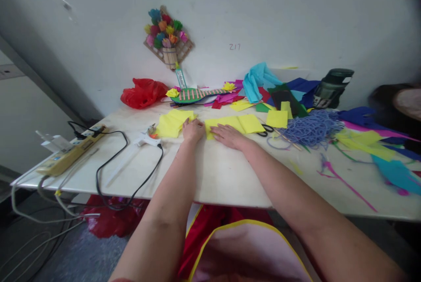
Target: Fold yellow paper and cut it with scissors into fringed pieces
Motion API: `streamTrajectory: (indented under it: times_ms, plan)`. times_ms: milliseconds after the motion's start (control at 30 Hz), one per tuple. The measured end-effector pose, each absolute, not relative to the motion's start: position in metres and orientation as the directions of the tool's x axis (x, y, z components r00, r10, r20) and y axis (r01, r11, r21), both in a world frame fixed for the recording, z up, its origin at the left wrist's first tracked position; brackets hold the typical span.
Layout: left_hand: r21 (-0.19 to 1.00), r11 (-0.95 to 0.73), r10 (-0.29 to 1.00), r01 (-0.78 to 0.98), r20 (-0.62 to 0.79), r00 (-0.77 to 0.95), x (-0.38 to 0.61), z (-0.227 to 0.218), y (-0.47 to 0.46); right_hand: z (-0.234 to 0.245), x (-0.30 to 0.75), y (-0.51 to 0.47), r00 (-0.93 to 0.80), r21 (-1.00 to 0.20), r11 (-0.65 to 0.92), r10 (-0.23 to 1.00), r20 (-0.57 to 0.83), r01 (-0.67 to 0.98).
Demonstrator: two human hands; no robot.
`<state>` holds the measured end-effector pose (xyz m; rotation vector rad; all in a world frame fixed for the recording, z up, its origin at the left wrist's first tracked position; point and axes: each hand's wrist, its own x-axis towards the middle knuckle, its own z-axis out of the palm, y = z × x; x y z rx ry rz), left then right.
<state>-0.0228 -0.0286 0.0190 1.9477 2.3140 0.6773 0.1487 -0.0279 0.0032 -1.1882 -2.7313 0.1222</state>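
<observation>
A folded strip of yellow crepe paper (248, 123) lies on the table in front of me. My right hand (229, 136) rests flat on its near edge, fingers stretched out to the left. At the strip's left end is my left hand (193, 130), palm down with its fingers apart, on the edge of a second, crumpled yellow sheet (173, 124). Neither hand grips anything that I can see. Black-handled scissors (265, 130) lie by the strip's right end, partly covered. Beside them is a small yellow square (276, 119).
A white glue gun (147, 140) with a black cord lies left, near a power strip (74, 152). To the right are tangled purple-blue strings (311, 128), paper scraps and a dark bottle (332, 89). Behind sit a red bag (144, 93) and coloured paper; a flower ornament (167, 38) hangs above.
</observation>
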Motion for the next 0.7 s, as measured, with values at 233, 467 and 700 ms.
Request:
streamTrajectory:
  times_ms: [233,467,700]
  plan:
    - [0.363,0.082,0.938,0.928,0.286,-0.194,-0.0246,0.0174,-0.0285,0.0049,0.1480,-0.0291,-0.660,-0.150,0.669,0.743,0.115,0.728]
    - [0.353,0.094,0.937,0.931,0.286,-0.203,-0.0219,0.0166,-0.0280,0.0061,0.1482,-0.0303,-0.665,-0.152,0.673,0.739,0.108,0.723]
    - [0.280,0.085,0.948,0.956,0.274,-0.164,-0.0203,0.0134,-0.0274,0.0070,0.1470,-0.0319,-0.661,-0.128,0.669,0.743,0.104,0.732]
